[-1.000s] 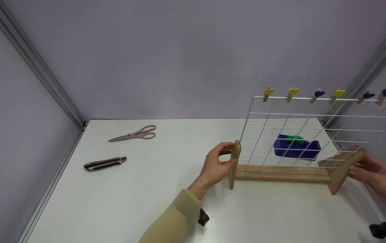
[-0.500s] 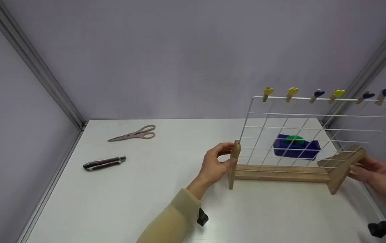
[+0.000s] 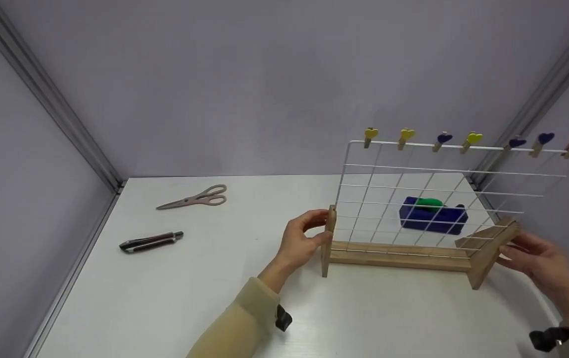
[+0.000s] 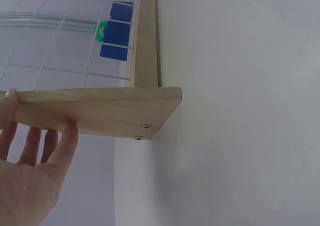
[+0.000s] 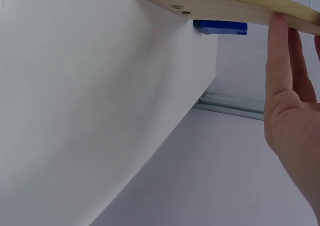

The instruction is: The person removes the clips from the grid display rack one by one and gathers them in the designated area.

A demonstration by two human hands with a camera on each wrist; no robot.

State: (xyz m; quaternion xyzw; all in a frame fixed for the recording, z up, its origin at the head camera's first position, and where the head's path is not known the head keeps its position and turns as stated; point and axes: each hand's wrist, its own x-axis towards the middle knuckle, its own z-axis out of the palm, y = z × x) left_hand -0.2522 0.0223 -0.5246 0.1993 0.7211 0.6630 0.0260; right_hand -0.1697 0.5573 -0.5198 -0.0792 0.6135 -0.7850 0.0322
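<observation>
A wooden stand (image 3: 404, 259) holds up a white wire grid (image 3: 389, 188). Several heart-topped clothespins (image 3: 407, 138) in yellow, purple and orange are clipped along the grid's top wire. My left hand (image 3: 298, 242) holds the stand's left end panel, fingers and thumb against its edge and outer face; the left wrist view shows the fingertips (image 4: 69, 131) on the wood. At the other end my right hand (image 3: 538, 256) holds the right end panel, its far fingers partly hidden behind the wood. Whether the stand's feet touch the table cannot be told.
Behind the grid sits a blue tape dispenser (image 3: 432, 219) with a green roll. Scissors (image 3: 192, 200) lie at the back left of the white table (image 3: 190, 298), and a dark pen (image 3: 151, 242) lies nearer. Grey walls (image 3: 264, 89) enclose the back and sides.
Both hands have moved left together with the stand, its grid and the clothespins, mostly in the last half second. The orange clothespin now shows fully. The view has shifted slightly.
</observation>
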